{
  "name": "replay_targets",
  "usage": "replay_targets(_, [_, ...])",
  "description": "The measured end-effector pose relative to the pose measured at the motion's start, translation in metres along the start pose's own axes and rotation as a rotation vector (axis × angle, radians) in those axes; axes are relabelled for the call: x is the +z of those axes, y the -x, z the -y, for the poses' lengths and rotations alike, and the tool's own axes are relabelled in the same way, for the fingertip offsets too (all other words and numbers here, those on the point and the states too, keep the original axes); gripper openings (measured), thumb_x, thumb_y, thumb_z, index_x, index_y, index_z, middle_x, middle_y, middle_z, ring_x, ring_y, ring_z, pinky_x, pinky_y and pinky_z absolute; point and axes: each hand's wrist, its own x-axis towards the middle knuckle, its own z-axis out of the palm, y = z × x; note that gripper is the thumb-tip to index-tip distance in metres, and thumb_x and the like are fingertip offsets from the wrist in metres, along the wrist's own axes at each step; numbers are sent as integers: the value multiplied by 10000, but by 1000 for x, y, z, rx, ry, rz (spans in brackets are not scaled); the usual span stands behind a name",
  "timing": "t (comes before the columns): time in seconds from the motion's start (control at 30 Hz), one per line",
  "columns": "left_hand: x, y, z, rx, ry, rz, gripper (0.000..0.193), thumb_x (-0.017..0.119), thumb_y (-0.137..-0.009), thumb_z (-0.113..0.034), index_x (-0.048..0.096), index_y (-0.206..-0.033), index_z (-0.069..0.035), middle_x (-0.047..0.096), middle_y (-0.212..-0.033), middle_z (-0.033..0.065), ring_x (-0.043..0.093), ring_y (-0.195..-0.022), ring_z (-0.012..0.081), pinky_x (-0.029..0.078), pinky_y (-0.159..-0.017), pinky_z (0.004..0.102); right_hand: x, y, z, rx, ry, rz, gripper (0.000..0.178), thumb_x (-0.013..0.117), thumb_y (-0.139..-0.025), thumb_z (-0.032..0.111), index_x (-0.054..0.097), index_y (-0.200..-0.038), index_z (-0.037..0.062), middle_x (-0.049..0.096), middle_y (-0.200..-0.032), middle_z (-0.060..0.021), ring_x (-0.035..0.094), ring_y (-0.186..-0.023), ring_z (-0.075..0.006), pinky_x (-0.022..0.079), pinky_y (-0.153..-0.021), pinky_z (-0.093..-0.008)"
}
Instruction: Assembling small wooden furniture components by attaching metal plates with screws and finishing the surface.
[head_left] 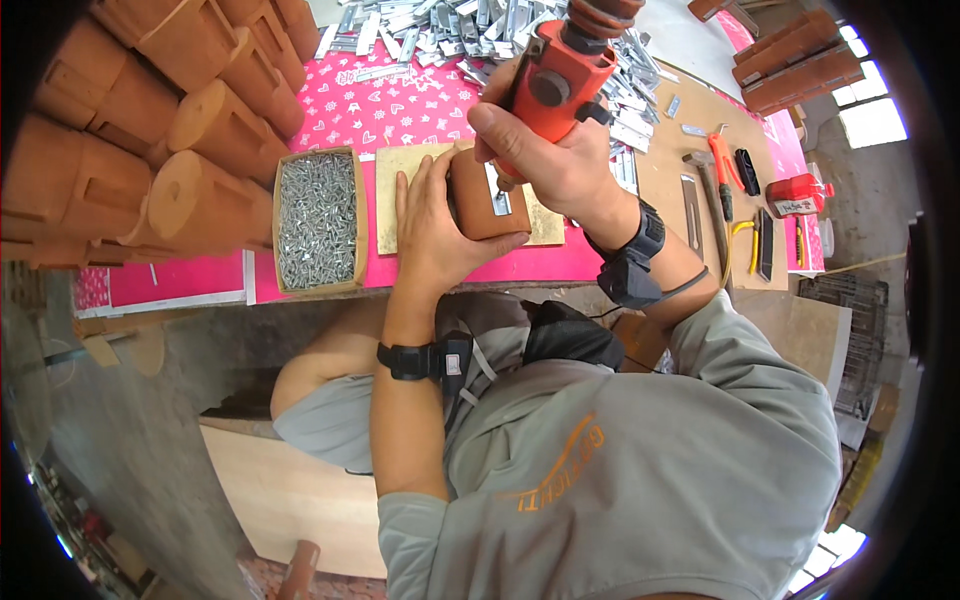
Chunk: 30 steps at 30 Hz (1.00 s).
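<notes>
My right hand (560, 155) is wrapped round a red power screwdriver (562, 85), held upright with its tip pointing down. Its tip meets a small silver metal plate (502, 205) on the upper side of a reddish-brown, clay-coloured block-like piece (470, 195). From the left, my left hand (430, 215) grips that piece, thumb along its near side and fingers over its far left side. The piece rests on a pale square board (386, 165). Whether a screw sits under the tip is too small to tell.
A cardboard box (279, 225) of screws stands left of the board. Stacked reddish-brown pieces (190, 200) rise at the far left. Loose metal plates (430, 35) are heaped at the back. Right lie a hammer (712, 185), orange-handled pliers (722, 165) and a red bottle (798, 192).
</notes>
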Motion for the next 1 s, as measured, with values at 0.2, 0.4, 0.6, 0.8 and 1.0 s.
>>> replay_targets(0.2, [-1, -1, 7, -40, -1, 52, 1179, 961, -543, -548, 426, -1480, -70, 527, -1444, 192, 397, -1441, 431, 164, -1236, 607, 7, 1, 2, -249, 177, 39, 183, 809, -871, 117, 664, -941, 31, 676, -781, -21, 652, -710, -116, 535, -652, -287])
replay_targets(0.4, [1, 1, 7, -26, -19, 53, 1202, 960, -554, -541, 400, -1498, -50, 520, -1451, 224, 397, -1445, 427, 145, -1251, 583, -22, 6, 36, -125, -123, -1, 165, 651, -989, 120, 607, -1111, 18, 685, -992, -108, 667, -726, -136, 522, -561, -249])
replay_targets(0.6, [-1, 2, 9, -122, 491, 10, 1202, 893, -705, -522, 258, -1584, -6, 461, -1491, 261, 420, -1426, 388, 240, -1235, 501, -70, 11, 41, -10, 96, -97, 197, 689, -989, 153, 623, -1103, 7, 689, -927, -94, 649, -671, -119, 480, -488, -234])
replay_targets(0.8, [10, 7, 22, -146, 625, 57, 738, 615, -1026, -466, 394, -1536, 19, 435, -1547, 240, 466, -1391, 291, 358, -1166, 390, -87, 14, 9, -26, 132, -202, 178, 723, -963, 131, 631, -1072, 25, 662, -767, -48, 628, -620, -96, 454, -474, -225])
replay_targets(1.0, [-5, -18, -9, -90, 308, -126, 491, 741, -952, -286, 626, -1344, -13, 654, -1313, 147, 613, -1222, 274, 463, -1044, 384, -90, 9, -20, -159, 166, -197, 149, 738, -939, 80, 650, -1046, 27, 674, -838, -35, 648, -704, -89, 528, -600, -241])
